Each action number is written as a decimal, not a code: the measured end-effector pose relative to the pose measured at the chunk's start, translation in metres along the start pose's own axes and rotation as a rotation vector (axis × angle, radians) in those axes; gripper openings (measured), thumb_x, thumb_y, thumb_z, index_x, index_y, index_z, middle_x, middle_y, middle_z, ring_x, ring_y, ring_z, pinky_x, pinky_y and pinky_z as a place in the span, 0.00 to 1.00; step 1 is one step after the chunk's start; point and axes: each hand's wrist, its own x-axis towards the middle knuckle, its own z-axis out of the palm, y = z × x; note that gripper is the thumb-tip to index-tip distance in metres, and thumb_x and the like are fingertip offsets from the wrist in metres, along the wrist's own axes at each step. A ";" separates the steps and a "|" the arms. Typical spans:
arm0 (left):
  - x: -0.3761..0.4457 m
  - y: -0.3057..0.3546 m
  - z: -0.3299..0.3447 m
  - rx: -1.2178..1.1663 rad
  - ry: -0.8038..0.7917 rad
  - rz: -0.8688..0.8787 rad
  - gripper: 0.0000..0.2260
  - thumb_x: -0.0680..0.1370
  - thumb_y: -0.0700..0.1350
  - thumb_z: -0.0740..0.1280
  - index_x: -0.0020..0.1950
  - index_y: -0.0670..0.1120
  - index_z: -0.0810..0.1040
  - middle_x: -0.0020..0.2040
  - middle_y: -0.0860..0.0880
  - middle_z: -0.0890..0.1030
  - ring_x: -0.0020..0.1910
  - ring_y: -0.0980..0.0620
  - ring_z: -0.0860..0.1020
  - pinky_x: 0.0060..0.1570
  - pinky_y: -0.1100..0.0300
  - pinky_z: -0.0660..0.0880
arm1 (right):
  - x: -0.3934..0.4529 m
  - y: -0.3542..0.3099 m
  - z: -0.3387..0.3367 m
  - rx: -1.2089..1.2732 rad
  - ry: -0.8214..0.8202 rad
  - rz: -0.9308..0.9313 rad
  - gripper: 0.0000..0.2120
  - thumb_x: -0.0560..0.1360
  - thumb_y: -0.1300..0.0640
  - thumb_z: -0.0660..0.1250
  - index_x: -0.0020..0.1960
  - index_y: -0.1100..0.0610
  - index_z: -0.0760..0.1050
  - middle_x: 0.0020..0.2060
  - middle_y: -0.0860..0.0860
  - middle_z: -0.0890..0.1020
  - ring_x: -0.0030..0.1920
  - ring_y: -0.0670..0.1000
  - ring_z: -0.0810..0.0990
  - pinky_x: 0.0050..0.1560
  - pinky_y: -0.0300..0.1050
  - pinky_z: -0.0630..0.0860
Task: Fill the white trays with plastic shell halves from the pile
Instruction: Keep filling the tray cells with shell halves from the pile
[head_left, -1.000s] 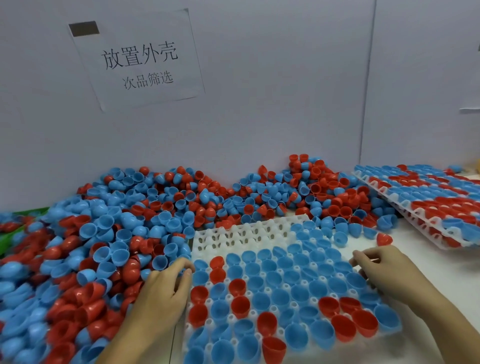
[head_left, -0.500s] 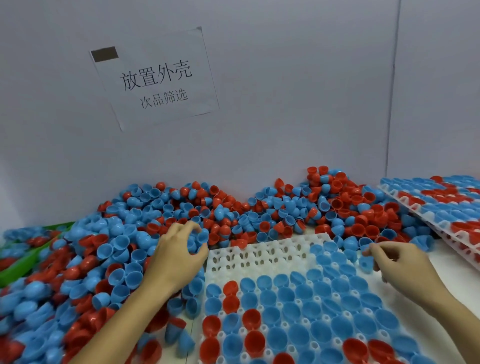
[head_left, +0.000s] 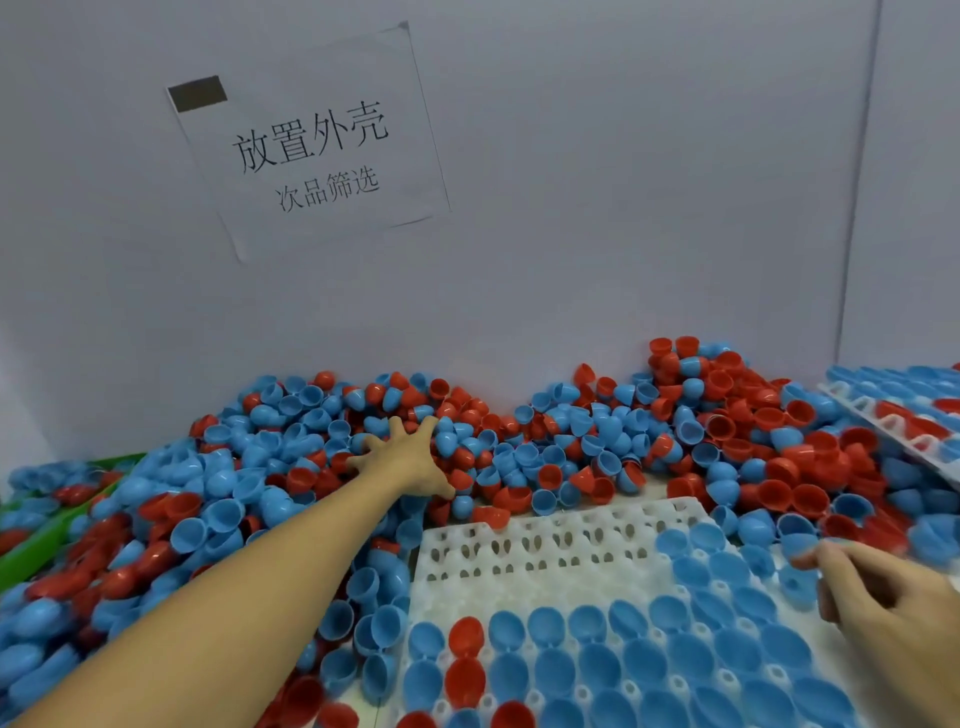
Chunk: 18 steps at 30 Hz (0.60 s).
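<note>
Atop pile (head_left: 571, 447), left hand (head_left: 410, 460) splayed — apparently flat

Shell pile (head_left: 597, 441) behind & left of tray (head_left: 545, 551).

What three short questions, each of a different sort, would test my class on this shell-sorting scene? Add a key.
1. True or false: the left hand reaches into the pile with fingers spread.
2. Which part of the white tray has empty cups? A near rows, B far left corner, C none.
3. Fill in: the sheet of paper is fixed to the ____.

Key: 1 true; 2 B; 3 wall.
</note>
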 end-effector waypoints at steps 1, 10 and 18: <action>0.005 0.002 0.002 0.004 -0.003 -0.019 0.52 0.70 0.61 0.76 0.81 0.60 0.41 0.82 0.43 0.43 0.77 0.28 0.49 0.70 0.26 0.56 | 0.001 0.002 0.001 0.012 -0.004 0.001 0.10 0.78 0.54 0.66 0.43 0.42 0.82 0.26 0.48 0.79 0.28 0.44 0.77 0.29 0.28 0.68; 0.018 -0.001 0.019 -0.049 0.200 -0.002 0.46 0.67 0.60 0.78 0.79 0.59 0.55 0.77 0.45 0.59 0.74 0.34 0.59 0.62 0.33 0.69 | 0.004 0.011 0.003 0.014 -0.017 -0.009 0.10 0.78 0.53 0.66 0.43 0.41 0.82 0.27 0.48 0.80 0.29 0.44 0.78 0.29 0.28 0.70; 0.013 0.001 0.017 -0.042 0.207 -0.011 0.39 0.71 0.53 0.76 0.77 0.59 0.61 0.73 0.44 0.64 0.71 0.33 0.64 0.61 0.37 0.73 | 0.003 0.012 0.002 -0.018 -0.042 -0.024 0.10 0.79 0.53 0.65 0.43 0.42 0.82 0.26 0.48 0.79 0.29 0.44 0.77 0.27 0.27 0.68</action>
